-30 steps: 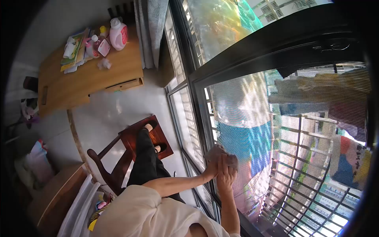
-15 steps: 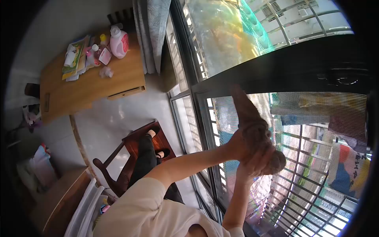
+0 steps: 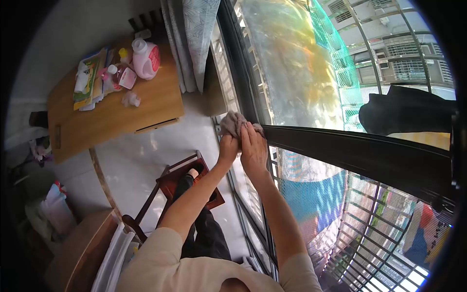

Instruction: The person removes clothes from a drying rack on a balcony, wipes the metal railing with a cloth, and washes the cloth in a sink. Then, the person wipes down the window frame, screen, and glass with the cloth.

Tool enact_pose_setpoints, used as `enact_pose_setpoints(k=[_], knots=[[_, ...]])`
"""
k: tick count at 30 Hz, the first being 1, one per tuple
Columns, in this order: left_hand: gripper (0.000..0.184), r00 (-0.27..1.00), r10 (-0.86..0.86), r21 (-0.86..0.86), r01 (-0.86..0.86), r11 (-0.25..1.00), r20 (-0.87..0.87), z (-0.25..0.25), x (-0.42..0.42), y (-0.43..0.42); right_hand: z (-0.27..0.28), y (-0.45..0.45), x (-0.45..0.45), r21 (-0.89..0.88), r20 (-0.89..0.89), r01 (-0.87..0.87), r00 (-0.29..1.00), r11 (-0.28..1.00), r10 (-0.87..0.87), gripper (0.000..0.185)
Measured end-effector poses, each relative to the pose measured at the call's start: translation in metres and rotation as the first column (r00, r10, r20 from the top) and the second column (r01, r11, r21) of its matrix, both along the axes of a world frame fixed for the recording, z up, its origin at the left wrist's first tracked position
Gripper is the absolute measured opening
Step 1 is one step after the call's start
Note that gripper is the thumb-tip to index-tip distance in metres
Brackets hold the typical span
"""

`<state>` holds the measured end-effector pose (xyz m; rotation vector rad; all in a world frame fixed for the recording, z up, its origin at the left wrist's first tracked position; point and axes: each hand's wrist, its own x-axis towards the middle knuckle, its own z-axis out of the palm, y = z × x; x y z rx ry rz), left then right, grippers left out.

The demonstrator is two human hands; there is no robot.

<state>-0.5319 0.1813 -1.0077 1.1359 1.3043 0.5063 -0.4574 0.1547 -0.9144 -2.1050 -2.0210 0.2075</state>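
A bunched greyish-brown cloth (image 3: 232,122) is against the dark window frame (image 3: 340,146), where the upright and the crossbar meet. My left hand (image 3: 227,149) is closed around the near left part of the cloth. Beside it, my right hand (image 3: 254,152) lies over the cloth's right part, its fingers pressing it to the frame. Part of the cloth is hidden under my fingers. My feet stand on a dark red wooden chair (image 3: 181,182) below.
A wooden desk (image 3: 146,107) at the left bears a pink detergent bottle (image 3: 146,59), smaller bottles and papers. A grey curtain (image 3: 197,44) hangs by the window. Beyond the glass are metal bars, a green net (image 3: 335,53) and a black cloth item (image 3: 408,111).
Both hands have moved left with the cloth, from in front of the window screen to the frame's corner. My view has shifted, and the cloth is now pressed on the frame.
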Motion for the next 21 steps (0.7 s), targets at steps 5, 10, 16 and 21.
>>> enact_pose_setpoints(k=[5, 10, 16, 21], knots=[[0.024, 0.982, -0.062, 0.509, 0.145, 0.849, -0.176, -0.022, 0.012, 0.129, -0.073, 0.082, 0.017, 0.198, -0.264, 0.189, 0.955, 0.962, -0.133, 0.054], [0.036, 0.898, -0.306, 0.399, 0.418, 0.816, -0.315, -0.053, 0.038, 0.211, -0.1, 0.131, 0.022, 0.032, -0.119, 0.243, 0.964, 0.969, -0.238, 0.058], [0.048, 0.98, -0.149, 0.363, 0.187, 0.913, -0.131, -0.085, 0.044, 0.193, -0.12, 0.13, 0.019, 0.046, -0.043, 0.184, 0.982, 0.982, -0.182, 0.058], [0.045, 0.985, -0.17, 0.305, 0.15, 0.94, 0.041, -0.1, 0.042, 0.139, -0.125, 0.083, 0.023, -0.016, -0.204, 0.149, 0.968, 0.989, -0.149, 0.064]])
